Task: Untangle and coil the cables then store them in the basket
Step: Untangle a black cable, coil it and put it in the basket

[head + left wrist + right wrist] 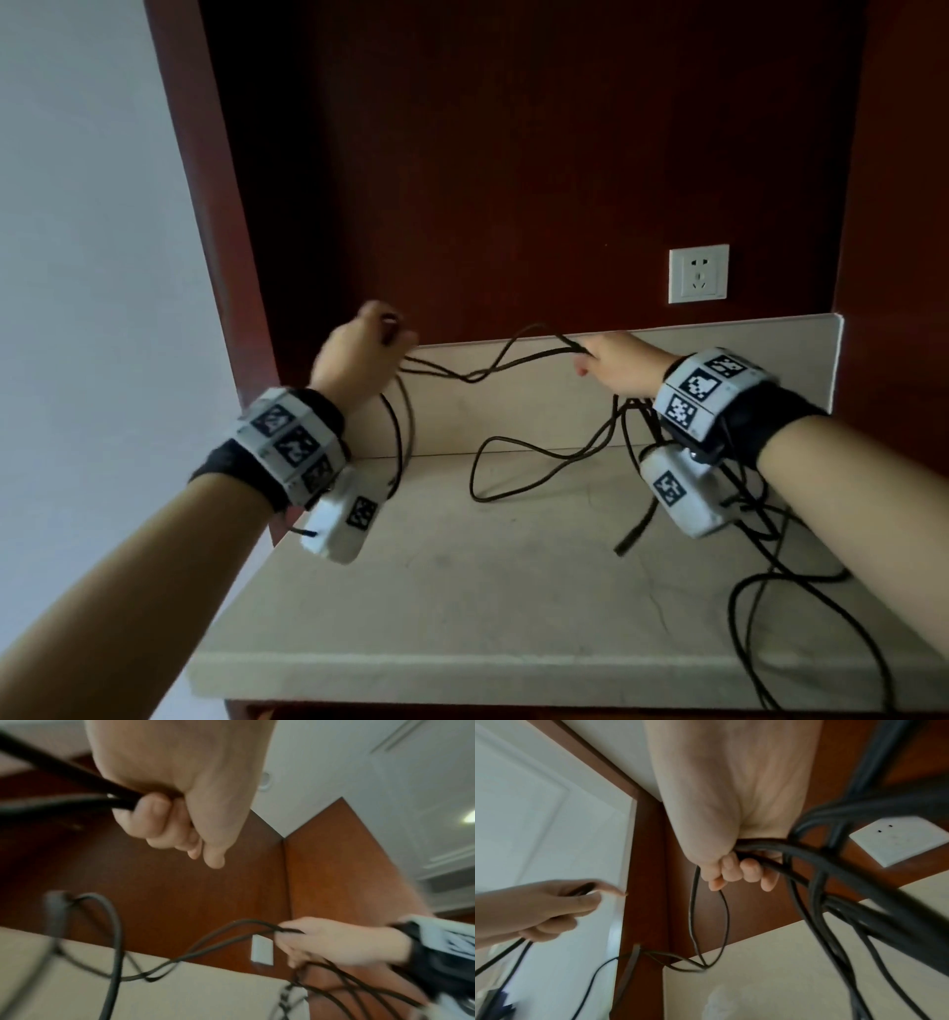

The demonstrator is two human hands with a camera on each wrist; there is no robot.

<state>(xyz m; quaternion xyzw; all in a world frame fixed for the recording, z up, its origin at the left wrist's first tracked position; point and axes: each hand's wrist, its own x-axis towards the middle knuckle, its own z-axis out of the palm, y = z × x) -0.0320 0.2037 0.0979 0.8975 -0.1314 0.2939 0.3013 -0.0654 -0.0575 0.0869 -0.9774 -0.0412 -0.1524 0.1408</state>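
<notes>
Left hand (359, 354) and right hand (619, 367) each gripped black cables (493, 367), raised apart above the tabletop (513, 591). Likely purpose: stretching strands taut to expose crossings. No basket visible.

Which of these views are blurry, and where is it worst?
Head view: mostly sharp, only the left hand smeared. Left wrist view: cables at lower left blur heavily, the fingers soft. Right wrist view: the thick bundle at right streaks.
</notes>
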